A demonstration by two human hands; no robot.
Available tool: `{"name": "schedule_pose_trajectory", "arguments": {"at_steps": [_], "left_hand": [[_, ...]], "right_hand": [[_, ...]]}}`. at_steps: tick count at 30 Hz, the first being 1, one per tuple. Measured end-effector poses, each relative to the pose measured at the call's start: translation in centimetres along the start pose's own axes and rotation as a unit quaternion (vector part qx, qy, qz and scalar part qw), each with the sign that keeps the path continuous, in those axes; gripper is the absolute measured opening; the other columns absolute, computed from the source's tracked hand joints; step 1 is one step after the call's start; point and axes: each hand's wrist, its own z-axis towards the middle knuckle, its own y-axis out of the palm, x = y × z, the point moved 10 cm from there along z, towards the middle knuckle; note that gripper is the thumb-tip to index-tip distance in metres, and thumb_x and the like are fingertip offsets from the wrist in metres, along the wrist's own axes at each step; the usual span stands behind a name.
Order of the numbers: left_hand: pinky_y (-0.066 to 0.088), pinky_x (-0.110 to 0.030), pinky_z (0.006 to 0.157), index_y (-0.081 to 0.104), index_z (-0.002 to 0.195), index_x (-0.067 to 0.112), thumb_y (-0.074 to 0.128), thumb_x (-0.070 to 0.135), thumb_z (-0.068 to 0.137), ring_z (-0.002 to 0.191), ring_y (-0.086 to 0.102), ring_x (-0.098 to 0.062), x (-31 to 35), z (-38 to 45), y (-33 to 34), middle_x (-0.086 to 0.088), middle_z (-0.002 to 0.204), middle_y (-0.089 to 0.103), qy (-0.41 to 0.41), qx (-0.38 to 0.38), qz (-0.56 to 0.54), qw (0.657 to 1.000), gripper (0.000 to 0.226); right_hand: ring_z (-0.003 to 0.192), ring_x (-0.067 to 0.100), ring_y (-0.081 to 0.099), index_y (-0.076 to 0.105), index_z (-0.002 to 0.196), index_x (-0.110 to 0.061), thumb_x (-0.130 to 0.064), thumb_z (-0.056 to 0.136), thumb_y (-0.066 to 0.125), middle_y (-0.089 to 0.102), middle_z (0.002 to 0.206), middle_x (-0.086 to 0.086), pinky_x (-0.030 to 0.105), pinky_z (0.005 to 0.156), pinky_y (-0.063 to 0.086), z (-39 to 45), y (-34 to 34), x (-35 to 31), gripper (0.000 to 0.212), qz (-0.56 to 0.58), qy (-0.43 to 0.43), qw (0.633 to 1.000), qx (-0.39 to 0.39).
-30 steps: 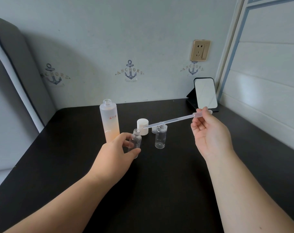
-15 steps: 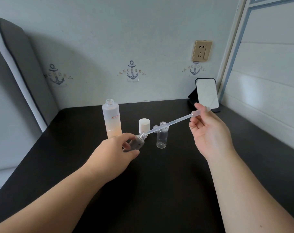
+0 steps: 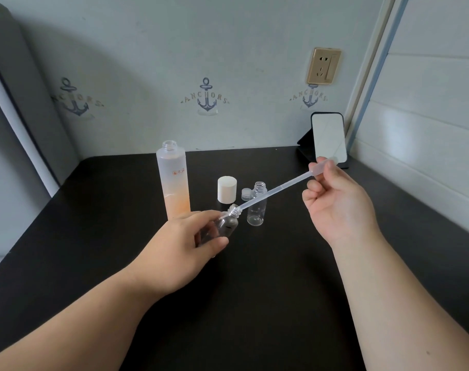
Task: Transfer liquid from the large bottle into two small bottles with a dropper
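A black table (image 3: 268, 303) filled the lower part of the view and met a pale wall (image 3: 201, 49) printed with anchor motifs, where a gold socket plate (image 3: 323, 66) hung towards the right. A phone (image 3: 329, 139) leaned upright at the table's far right corner.

The person's left hand (image 3: 179, 242) reached in from the lower left, its thumb and fingers curled round a small clear bottle (image 3: 225, 223), which it held tilted with the open neck pointing up and to the right. The right hand (image 3: 337, 207) was raised above the table on the right, palm turned upward, pinching the bulb end of a long translucent dropper (image 3: 276, 190) between thumb and fingertips. The dropper slanted down to the left, and its thin tip sat inside the neck of the tilted bottle.

The large bottle (image 3: 173, 180) stood upright and uncapped just behind the left hand, frosted, with orange liquid filling roughly its lower third. To its right stood a white cylindrical cap (image 3: 227, 189). The second small bottle (image 3: 257, 207) stood upright and open just beside the tilted one, with the dropper crossing in front of it. A small clear screw cap (image 3: 246, 194) lay between the white cap and that second bottle.
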Motion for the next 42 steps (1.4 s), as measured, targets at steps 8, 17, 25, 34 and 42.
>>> {"name": "schedule_pose_trajectory", "arguments": {"at_steps": [8, 17, 25, 34, 42], "left_hand": [[0.041, -0.008, 0.075, 0.057, 0.116, 0.051, 0.074, 0.032, 0.089, 0.089, 0.06, -0.007, -0.3, 0.2, 0.4, 0.021, 0.094, 0.064, 0.0, -0.005, -0.035, 0.999, 0.037], [0.038, -0.005, 0.078, 0.057, 0.119, 0.048, 0.074, 0.032, 0.09, 0.098, 0.056, 0.0, 0.1, 0.3, 0.2, 0.026, 0.1, 0.059, 0.0, 0.002, -0.021, 1.0, 0.038], [0.039, -0.008, 0.077, 0.06, 0.122, 0.044, 0.073, 0.033, 0.09, 0.098, 0.056, 0.001, -0.1, 0.3, 0.3, 0.027, 0.099, 0.059, 0.002, 0.0, -0.008, 1.0, 0.036], [0.037, -0.003, 0.079, 0.054, 0.116, 0.052, 0.072, 0.032, 0.089, 0.101, 0.055, 0.001, 0.2, 0.4, 0.1, 0.027, 0.102, 0.059, 0.014, 0.01, -0.001, 1.0, 0.038], [0.047, -0.014, 0.075, 0.059, 0.109, 0.047, 0.072, 0.03, 0.09, 0.092, 0.061, -0.002, -0.4, 0.4, 0.1, 0.026, 0.097, 0.066, -0.008, 0.011, -0.017, 1.0, 0.029]], "right_hand": [[0.052, 0.01, 0.043, 0.071, 0.094, -0.007, -0.012, 0.1, 0.058, 0.068, 0.076, 0.002, 0.019, 0.053, 0.04, 0.1, -0.3, 0.0, 0.016, 0.005, 0.0, 1.0, 0.005], [0.049, 0.008, 0.041, 0.067, 0.1, -0.004, -0.01, 0.101, 0.056, 0.067, 0.076, 0.002, 0.017, 0.05, 0.038, -0.2, -0.5, 0.0, 0.013, 0.001, 0.002, 1.0, 0.021], [0.046, 0.005, 0.036, 0.066, 0.095, -0.003, -0.006, 0.102, 0.054, 0.064, 0.07, 0.001, 0.016, 0.05, 0.034, -0.4, -0.1, -0.4, 0.015, -0.01, -0.003, 1.0, 0.022], [0.052, 0.007, 0.045, 0.065, 0.093, -0.007, -0.004, 0.102, 0.052, 0.066, 0.073, 0.001, 0.016, 0.055, 0.039, -0.4, 0.6, -1.1, 0.016, -0.025, -0.043, 0.999, 0.003], [0.066, 0.008, 0.055, 0.081, 0.074, -0.01, -0.011, 0.102, 0.055, 0.062, 0.114, 0.011, 0.019, 0.068, 0.049, -0.5, 0.1, -1.9, 0.039, 0.03, -0.045, 0.998, 0.026]]}}
